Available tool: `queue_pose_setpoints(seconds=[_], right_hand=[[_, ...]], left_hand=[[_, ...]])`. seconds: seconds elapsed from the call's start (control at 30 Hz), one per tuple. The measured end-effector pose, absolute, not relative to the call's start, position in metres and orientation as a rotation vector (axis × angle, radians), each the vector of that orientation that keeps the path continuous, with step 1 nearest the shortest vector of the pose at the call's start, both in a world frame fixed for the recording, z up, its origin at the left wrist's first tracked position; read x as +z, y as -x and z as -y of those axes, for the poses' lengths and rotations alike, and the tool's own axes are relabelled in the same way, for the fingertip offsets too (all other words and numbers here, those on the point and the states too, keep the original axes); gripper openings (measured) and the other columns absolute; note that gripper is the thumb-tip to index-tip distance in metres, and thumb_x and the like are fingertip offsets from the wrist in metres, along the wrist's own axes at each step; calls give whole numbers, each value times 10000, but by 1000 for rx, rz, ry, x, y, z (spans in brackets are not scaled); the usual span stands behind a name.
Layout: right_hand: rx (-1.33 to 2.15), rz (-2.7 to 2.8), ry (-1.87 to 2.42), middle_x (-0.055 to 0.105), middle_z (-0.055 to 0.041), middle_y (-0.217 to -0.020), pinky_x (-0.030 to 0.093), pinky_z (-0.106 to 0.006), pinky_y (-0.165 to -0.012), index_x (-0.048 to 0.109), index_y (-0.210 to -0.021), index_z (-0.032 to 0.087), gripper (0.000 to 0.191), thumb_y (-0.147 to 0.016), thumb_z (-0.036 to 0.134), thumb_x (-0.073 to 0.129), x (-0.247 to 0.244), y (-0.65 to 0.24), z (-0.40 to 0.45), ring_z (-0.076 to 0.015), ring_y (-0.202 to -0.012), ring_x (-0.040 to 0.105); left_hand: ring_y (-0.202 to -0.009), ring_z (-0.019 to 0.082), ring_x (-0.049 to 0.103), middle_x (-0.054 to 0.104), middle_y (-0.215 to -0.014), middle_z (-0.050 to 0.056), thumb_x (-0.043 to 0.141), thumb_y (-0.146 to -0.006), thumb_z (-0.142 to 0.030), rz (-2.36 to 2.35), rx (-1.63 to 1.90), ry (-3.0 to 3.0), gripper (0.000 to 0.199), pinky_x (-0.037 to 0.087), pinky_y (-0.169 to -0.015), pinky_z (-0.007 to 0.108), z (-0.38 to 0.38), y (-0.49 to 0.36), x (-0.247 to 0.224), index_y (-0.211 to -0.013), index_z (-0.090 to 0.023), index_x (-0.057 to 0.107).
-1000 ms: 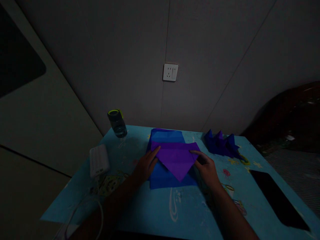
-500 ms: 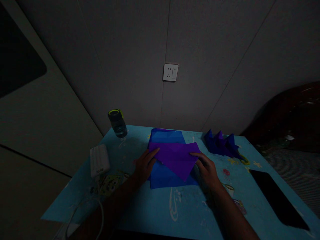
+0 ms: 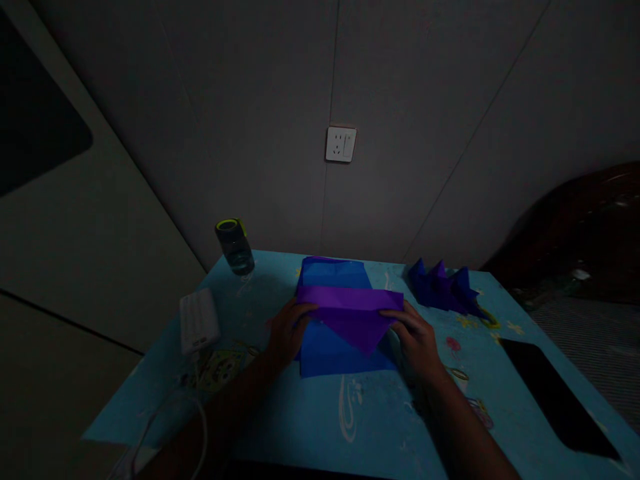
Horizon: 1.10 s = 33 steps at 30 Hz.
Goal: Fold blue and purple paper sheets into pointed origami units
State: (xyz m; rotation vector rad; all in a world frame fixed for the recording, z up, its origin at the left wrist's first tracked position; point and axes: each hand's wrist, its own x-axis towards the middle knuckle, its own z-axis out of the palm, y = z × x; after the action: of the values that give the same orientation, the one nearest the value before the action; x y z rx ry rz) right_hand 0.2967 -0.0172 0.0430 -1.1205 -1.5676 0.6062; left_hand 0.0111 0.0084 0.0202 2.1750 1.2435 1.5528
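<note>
A purple sheet of paper (image 3: 353, 323) is held up between my two hands, its lower part tapering to a point. Along its top, a lighter band shows above a crease. My left hand (image 3: 290, 330) pinches its left end, and my right hand (image 3: 415, 337) grips the right end, fingers over the front. Beneath it, blue sheets of paper (image 3: 335, 357) lie in a stack on the table. The thumbs are partly hidden by the paper and fingers.
The table (image 3: 280, 420) has a blue patterned cover. A water bottle (image 3: 236, 248) and a white power bank (image 3: 199, 321) with a cable stand left. Folded blue and purple paper pieces (image 3: 443, 288) sit back right, near a black phone-like slab (image 3: 555, 393). Behind is a wall with a socket (image 3: 341, 145).
The top strip of the purple paper now bends at a crease and catches more light. Its right corner sits slightly lower, and the bottom point is a little higher. Both hands keep their grip.
</note>
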Motion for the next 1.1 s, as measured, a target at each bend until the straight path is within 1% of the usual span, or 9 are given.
queue_pose_setpoints(seconds=[0.1,0.2,0.4,0.6,0.73,0.87,0.93,1.03,1.1], right_hand=[[552,1572,1168,665,-66,-1001,479,-361,-829,773,-909,270,192,-869,392,629,42,-298,17,-237,-939,607],[534,1573,1188,656,-57,-932,485,-341,-791,770,-924,265,194,-872,383,625,42,-298,17,-225,-893,607],[569,1564,1176,684,-52,-1044,466,-350,-893,739,-1029,269,224,-917,353,563,43,-294,16,-225,-1003,608],[680,1394,1255,704,-47,-947,492,-334,-783,694,-1082,238,282,-871,410,621,41,-289,14,-208,-851,635],[825,1159,1229,644,43,-691,472,-261,-614,496,-1278,266,547,-796,389,725,43,-277,16,-160,-658,619],[965,1063,1183,651,38,-629,462,-240,-546,555,-945,227,361,-729,414,776,45,-266,16,-152,-582,628],[949,1077,1207,649,21,-600,476,-253,-556,569,-804,207,312,-722,427,774,45,-264,15,-153,-561,625],[889,1090,1286,679,-13,-609,506,-291,-591,641,-793,181,299,-722,444,763,44,-266,14,-178,-577,648],[863,1084,1341,720,-46,-678,523,-317,-617,694,-848,162,329,-719,459,756,42,-269,13,-200,-611,672]], left_hand=[[-939,184,646,660,-1042,73,472,-945,-287,-1207,1594,-2205,247,539,-835,313,-8,-13,27,-910,-203,701],[-951,179,645,653,-1034,67,483,-943,-254,-1181,1572,-2196,220,538,-845,307,-7,-14,32,-953,-203,697],[-843,156,685,684,-1030,59,509,-930,-228,-1153,1536,-2037,207,549,-802,291,-6,-17,34,-1030,-206,689],[-669,134,698,713,-858,8,612,-873,-268,-1203,1496,-1691,273,549,-696,263,-6,-19,31,-1139,-205,609],[-607,122,684,719,-873,5,688,-802,-285,-1222,1559,-1375,372,553,-622,250,-9,-23,35,-1139,-194,560],[-584,116,673,712,-733,-9,715,-762,-266,-1269,1574,-1267,162,548,-610,230,-12,-24,38,-869,-169,641],[-590,124,678,716,-701,-4,713,-760,-265,-1295,1559,-1269,136,554,-606,232,-12,-24,38,-846,-166,679],[-623,148,699,754,-789,28,716,-748,-275,-1289,1576,-1296,171,588,-619,264,-11,-25,37,-881,-169,723],[-756,183,729,766,-917,54,721,-743,-274,-1267,1599,-1376,185,615,-711,305,-10,-25,37,-900,-178,741]])
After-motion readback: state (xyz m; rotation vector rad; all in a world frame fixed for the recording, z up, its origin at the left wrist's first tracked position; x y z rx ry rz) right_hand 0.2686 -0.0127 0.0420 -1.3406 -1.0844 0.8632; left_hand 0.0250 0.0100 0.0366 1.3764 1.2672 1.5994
